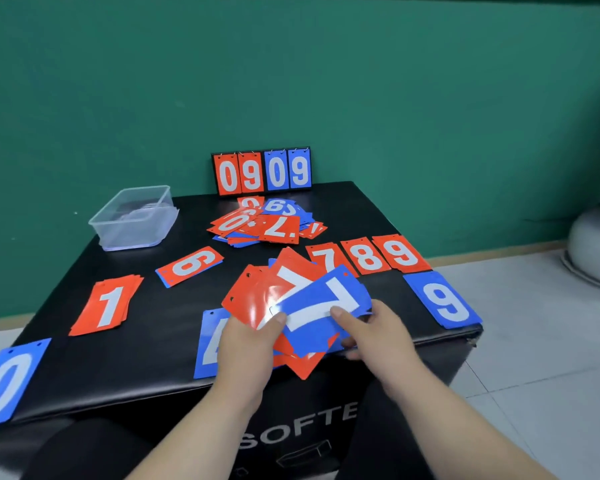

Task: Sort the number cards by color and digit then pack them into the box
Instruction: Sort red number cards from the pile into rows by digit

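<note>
Together, left hand point(247, 344) and right hand point(378, 336) grip a fanned card stack point(252, 299) (blue 7 point(317, 301) topmost).

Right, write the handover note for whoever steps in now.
Left hand grips a fan of red cards; right hand pinches the blue 7 on top of it.
Laid out on the block: red 1, red 6, red 7, red 8, red 9, blue 9, blue 0. Another blue card lies under the left hand.
Unsorted heap at the back; box back left, no cards visible inside.
Left: sort the fan and heap, then pack everything.
</note>
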